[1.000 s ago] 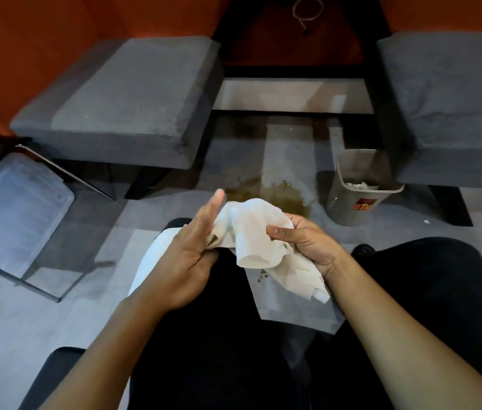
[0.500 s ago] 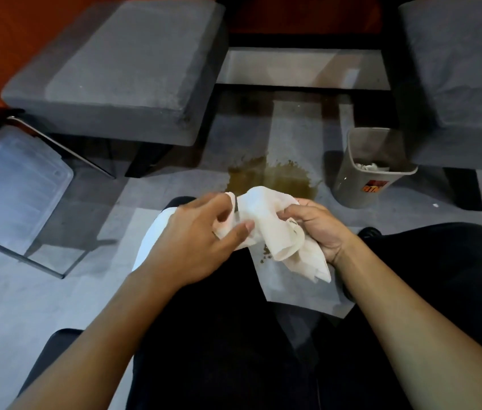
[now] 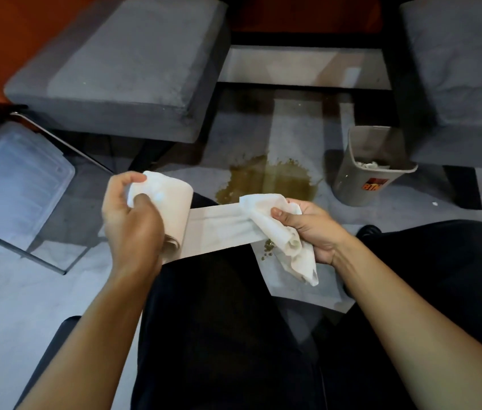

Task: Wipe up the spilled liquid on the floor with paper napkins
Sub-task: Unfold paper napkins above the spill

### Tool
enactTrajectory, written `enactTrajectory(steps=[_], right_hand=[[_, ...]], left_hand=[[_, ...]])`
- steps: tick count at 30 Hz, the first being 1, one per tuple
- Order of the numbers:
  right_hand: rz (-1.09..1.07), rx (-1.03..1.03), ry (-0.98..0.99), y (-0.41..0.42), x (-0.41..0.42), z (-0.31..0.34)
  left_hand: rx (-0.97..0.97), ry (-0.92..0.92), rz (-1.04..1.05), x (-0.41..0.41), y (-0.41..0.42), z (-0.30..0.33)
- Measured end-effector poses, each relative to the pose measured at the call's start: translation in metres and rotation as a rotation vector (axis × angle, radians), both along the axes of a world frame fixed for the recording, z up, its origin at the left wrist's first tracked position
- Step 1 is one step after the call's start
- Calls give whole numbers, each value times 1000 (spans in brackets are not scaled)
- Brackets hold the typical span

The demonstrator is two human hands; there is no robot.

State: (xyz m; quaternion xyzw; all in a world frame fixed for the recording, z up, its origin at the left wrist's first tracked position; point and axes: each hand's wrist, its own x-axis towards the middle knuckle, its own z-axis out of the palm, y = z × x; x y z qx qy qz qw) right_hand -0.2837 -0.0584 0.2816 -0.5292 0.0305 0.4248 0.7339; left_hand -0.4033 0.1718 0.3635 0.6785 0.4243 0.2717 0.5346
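**Head view: paper roll and napkin wad held over my lap, spill on floor ahead**

Item 1. My left hand (image 3: 131,216) — fingers and thumb curled round the paper roll (image 3: 164,202), gripping it at its near end. The roll sits above my left thigh, its axis running roughly away from me.

Item 2. Paper strip (image 3: 219,229) — one unrolled length stretched level from the roll across to my other hand, taut between the two.

Item 3. My right hand (image 3: 310,229) — clenched on the napkin wad (image 3: 272,223), thumb pressed on top. The wad is crumpled, white with faint staining, and a loose tail hangs below my palm.

Item 4. Spilled liquid (image 3: 269,180) — brownish-yellow puddle on the grey floor (image 3: 12,291), just beyond my hands and between the two seats. A few small droplets (image 3: 267,250) lie on the floor nearer me, below the wad.

Item 5. Waste bin (image 3: 372,170) — grey, upright, orange label on its front, standing just right of the puddle; crumpled paper shows inside.

Item 6. Grey cushioned seats, one at upper left (image 3: 121,63), one at upper right (image 3: 464,69).

Item 7. Clear plastic lid (image 3: 12,184) — leaning at far left on the floor.

Item 8. My legs in dark trousers (image 3: 219,335), filling the lower centre.
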Motion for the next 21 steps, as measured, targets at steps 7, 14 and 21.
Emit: enactTrajectory(steps=[7,14,21], right_hand=[[-57,-12,-91,3,-2,9],[-104,-51,-135,-3,5,13],[4,-85,-310,14,-5,22]], left_hand=[[-142,-47,11,-11,9,4],[-21,94,-34,-19,21,-4],[165,261,-223,-24,1,-6]])
